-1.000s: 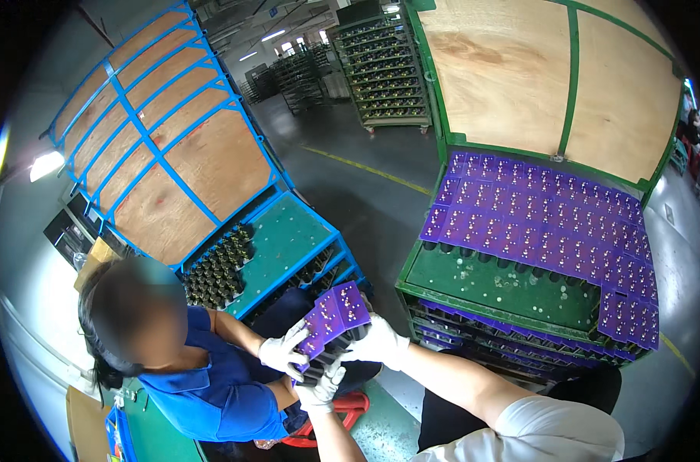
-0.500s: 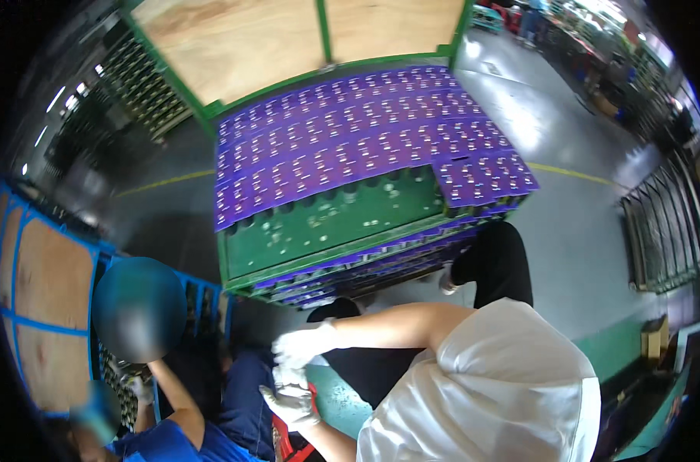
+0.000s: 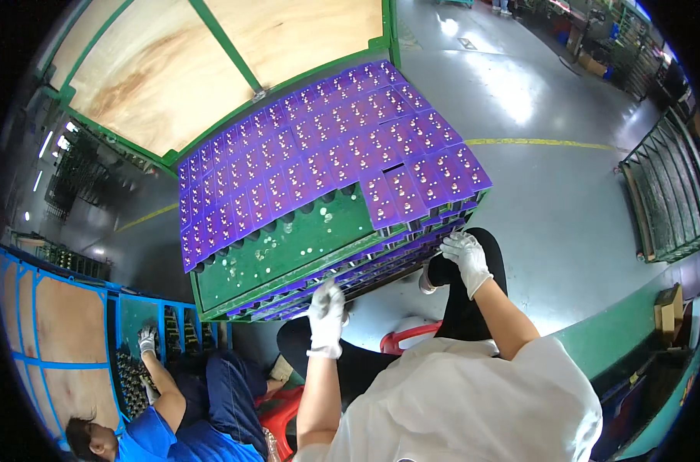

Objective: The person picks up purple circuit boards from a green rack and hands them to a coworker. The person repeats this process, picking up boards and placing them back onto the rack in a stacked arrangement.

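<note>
My left hand (image 3: 327, 317), in a white glove, is raised before the front edge of a green rack (image 3: 276, 262). Its fingers look curled together, and anything inside them is hidden. Over by the rack's front right corner, close to my right knee, is my white-gloved right hand (image 3: 467, 260). Its fingers are partly bent and apart, with nothing plainly held. Purple panels (image 3: 288, 165) dotted with small shiny parts cover most of the rack's top in rows. A bare green strip shows along the front left. More purple panels sit on the lower shelves.
A co-worker in blue (image 3: 161, 431) sits at my left, one gloved hand at a blue rack (image 3: 72, 366). A red stool (image 3: 284, 420) is beside that person. Wooden boards (image 3: 157, 77) stand behind the green rack. A metal-framed cart (image 3: 662, 192) is at far right.
My hands were together low in front of me. Now they are apart: the left is at the rack's front, the right at its right corner. My view has turned, and the co-worker's hand has moved up.
</note>
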A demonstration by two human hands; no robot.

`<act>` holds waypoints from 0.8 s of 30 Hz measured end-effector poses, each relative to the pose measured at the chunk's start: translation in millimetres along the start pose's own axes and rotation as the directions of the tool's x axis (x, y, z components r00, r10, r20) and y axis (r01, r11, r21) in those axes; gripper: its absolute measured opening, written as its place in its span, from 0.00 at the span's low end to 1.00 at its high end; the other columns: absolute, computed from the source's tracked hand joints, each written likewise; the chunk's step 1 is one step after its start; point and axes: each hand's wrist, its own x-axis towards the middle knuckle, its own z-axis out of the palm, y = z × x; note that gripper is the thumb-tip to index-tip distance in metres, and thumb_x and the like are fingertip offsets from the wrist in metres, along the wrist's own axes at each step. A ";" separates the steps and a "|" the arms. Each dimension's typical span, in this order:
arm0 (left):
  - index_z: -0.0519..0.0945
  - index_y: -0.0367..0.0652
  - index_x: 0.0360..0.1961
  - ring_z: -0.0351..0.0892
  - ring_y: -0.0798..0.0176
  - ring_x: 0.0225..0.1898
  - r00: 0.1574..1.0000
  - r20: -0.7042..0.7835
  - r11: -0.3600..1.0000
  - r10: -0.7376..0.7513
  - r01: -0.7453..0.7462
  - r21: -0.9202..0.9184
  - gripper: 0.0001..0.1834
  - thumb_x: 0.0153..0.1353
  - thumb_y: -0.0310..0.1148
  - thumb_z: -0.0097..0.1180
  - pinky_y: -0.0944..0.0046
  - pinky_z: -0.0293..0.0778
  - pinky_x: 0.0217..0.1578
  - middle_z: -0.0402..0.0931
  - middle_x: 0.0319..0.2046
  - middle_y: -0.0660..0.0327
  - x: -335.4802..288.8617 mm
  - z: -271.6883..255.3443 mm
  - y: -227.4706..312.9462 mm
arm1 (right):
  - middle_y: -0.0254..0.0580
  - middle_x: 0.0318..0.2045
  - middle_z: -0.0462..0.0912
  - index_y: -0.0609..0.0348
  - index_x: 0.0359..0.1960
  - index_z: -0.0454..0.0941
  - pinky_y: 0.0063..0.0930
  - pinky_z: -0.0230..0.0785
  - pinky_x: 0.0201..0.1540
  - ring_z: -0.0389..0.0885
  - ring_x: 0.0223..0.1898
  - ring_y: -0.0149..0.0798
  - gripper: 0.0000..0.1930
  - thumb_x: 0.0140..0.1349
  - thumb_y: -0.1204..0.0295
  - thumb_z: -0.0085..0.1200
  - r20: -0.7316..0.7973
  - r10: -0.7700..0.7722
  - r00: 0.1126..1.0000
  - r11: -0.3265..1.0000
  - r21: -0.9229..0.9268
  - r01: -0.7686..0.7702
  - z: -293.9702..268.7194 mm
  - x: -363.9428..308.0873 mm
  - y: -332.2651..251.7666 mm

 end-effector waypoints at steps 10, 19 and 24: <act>0.70 0.51 0.61 0.55 0.48 0.67 0.969 0.150 0.377 0.196 -0.216 0.901 0.40 0.49 0.61 0.58 0.43 0.40 0.67 0.65 0.62 0.54 99.0 125.1 -4.3 | 0.45 0.37 0.79 0.58 0.42 0.74 0.35 0.71 0.45 0.79 0.37 0.46 0.13 0.55 0.81 0.53 0.198 -0.935 0.295 0.119 -0.607 0.785 15.2 -4.4 -48.7; 0.69 0.54 0.60 0.58 0.55 0.66 0.956 0.230 0.418 0.182 -0.287 0.862 0.33 0.57 0.56 0.51 0.42 0.45 0.65 0.66 0.61 0.64 131.0 126.2 -11.3 | 0.54 0.49 0.72 0.63 0.49 0.69 0.39 0.66 0.53 0.73 0.49 0.52 0.21 0.52 0.76 0.59 0.055 -0.935 0.349 0.249 -0.600 0.761 10.2 23.1 -36.4; 0.69 0.54 0.60 0.58 0.57 0.66 0.948 0.272 0.487 0.167 -0.319 0.813 0.32 0.58 0.56 0.50 0.43 0.45 0.65 0.66 0.62 0.67 135.7 122.8 -13.4 | 0.59 0.57 0.67 0.65 0.58 0.60 0.52 0.32 0.70 0.59 0.66 0.55 0.39 0.50 0.55 0.63 0.297 -0.878 0.376 0.022 -0.759 0.650 1.1 55.4 -77.1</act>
